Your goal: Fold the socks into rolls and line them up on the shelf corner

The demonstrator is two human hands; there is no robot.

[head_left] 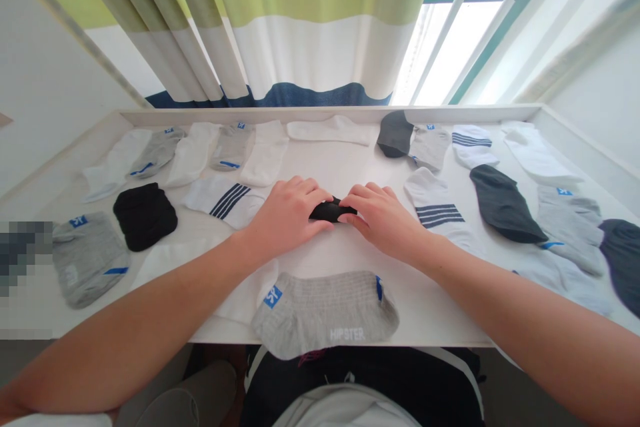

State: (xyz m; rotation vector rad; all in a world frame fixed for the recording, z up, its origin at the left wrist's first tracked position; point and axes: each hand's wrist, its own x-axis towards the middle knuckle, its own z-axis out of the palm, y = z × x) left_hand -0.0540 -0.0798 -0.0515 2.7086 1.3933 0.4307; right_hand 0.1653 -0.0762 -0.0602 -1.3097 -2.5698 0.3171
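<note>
Your left grip [295, 210] and your right grip [383, 213] were both closed on one black bundle [327, 211], the left pinching its left end and the right its right end, with fingers along the far side and thumbs on the near side. The bundle, of dark fabric, lay at the middle of the white tabletop [320, 167], its long axis running left to right, across your body. You had both ends partly covered, so which end was the toe could not be told.

Just left of your left grip lay a striped white sock [227, 201], partly behind your hand; to the right, near your right forearm, lay another white sock with dark stripes [434, 203]. Nearer you, a grey sock [325, 317] stretched left to right and lapped over the near edge, its blue SP label at the left.

Further left were a crumpled black sock [145, 215] and, beyond it, a grey sock with a blue label [90, 260]. Further right, a dark grey sock [507, 203] slanted from far left to near right, beside a light grey sock [570, 227].

Along the far side, a long white sock [327, 130] lay left to right, with a dark folded sock [395, 133] to its right. Behind the tabletop hung a green, white and blue curtain [310, 33].
</note>
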